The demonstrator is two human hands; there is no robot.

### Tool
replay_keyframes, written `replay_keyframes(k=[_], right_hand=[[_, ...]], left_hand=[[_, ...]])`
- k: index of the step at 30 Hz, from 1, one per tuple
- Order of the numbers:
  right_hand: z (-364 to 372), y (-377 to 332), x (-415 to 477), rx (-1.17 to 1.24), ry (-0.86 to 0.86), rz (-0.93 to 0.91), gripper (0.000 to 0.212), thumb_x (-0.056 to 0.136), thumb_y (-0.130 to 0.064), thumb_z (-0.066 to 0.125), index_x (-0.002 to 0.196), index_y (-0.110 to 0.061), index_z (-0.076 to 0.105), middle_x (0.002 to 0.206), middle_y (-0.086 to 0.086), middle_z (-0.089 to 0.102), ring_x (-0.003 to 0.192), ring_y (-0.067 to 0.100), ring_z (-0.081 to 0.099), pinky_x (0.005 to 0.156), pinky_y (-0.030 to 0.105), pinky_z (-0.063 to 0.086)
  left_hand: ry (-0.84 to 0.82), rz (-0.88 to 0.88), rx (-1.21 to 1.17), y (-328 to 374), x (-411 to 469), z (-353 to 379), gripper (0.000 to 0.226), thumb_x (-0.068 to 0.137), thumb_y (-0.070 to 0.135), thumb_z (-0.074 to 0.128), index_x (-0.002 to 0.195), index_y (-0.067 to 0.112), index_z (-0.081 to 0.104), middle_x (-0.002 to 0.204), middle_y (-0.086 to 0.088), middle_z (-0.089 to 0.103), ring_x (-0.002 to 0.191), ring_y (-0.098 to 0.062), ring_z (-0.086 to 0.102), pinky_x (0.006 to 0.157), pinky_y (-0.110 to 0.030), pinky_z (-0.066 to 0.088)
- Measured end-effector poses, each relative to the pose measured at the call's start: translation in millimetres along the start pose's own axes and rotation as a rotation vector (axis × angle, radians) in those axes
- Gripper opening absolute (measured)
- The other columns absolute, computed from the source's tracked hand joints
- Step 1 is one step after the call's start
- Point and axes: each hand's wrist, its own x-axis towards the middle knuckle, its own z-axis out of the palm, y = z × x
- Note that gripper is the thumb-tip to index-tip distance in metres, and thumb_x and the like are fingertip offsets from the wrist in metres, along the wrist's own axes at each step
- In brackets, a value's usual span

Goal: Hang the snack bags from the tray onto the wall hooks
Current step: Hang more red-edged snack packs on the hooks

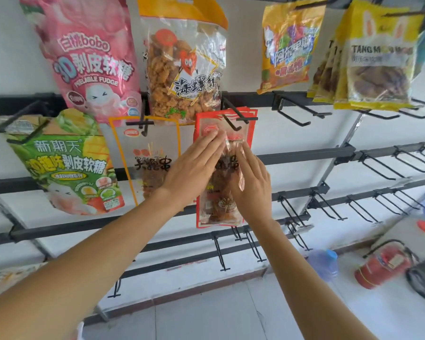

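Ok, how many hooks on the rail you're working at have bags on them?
3: the green bag at the left, the orange-edged bag in the middle, the red-edged bag under the left hand and right hand. More may hang behind it.

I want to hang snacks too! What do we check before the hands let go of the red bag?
1. The red bag is on the hook: ok, the hook pokes through its top.
2. The bag hangs about upright: ok.
3. The left hand lies flat on the bag: ok.
4. The right hand touches the bag; flat or pinching: cannot tell.
5. The bag is pushed fully back: cannot tell.
6. The tray has more bags: cannot tell, it is not in view.
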Motion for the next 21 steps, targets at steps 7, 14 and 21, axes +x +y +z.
replay_keyframes(k=[7, 14, 21], right_hand=[[-17, -2, -36, 0.105, -0.177, 0.131, 0.052, 0.097, -0.016, 0.052, 0.149, -0.016, 0.045, 0.156, 0.004, 0.041, 0.145, 0.03, 0.035, 0.116, 0.047, 0.034], [-50, -16, -111, 0.11, -0.852, 0.207, 0.055, 0.099, -0.038, 0.055, 0.15, -0.021, 0.044, 0.158, 0.005, 0.037, 0.145, 0.028, 0.032, 0.118, 0.042, 0.028], [-32, -102, -158, 0.133, -1.132, 0.048, 0.065, 0.1, -0.051, 0.048, 0.156, -0.026, 0.028, 0.166, 0.002, 0.016, 0.152, 0.03, 0.015, 0.121, 0.049, 0.018]], left_hand=[[-0.463, -0.143, -0.345, 23, -44, -37, 0.061, 0.103, 0.023, 0.04, 0.158, 0.02, 0.013, 0.166, 0.003, -0.008, 0.152, -0.015, 0.002, 0.118, -0.047, 0.027], [-0.781, -0.359, -0.388, 59, -164, -62, 0.061, 0.104, 0.032, 0.039, 0.158, 0.031, 0.01, 0.166, 0.0, -0.005, 0.152, -0.022, 0.004, 0.121, -0.039, 0.015], [-0.858, -0.554, -0.244, 65, -263, -121, 0.059, 0.102, 0.031, 0.04, 0.157, 0.027, 0.018, 0.164, -0.001, 0.014, 0.149, -0.027, 0.018, 0.12, -0.041, 0.018]])
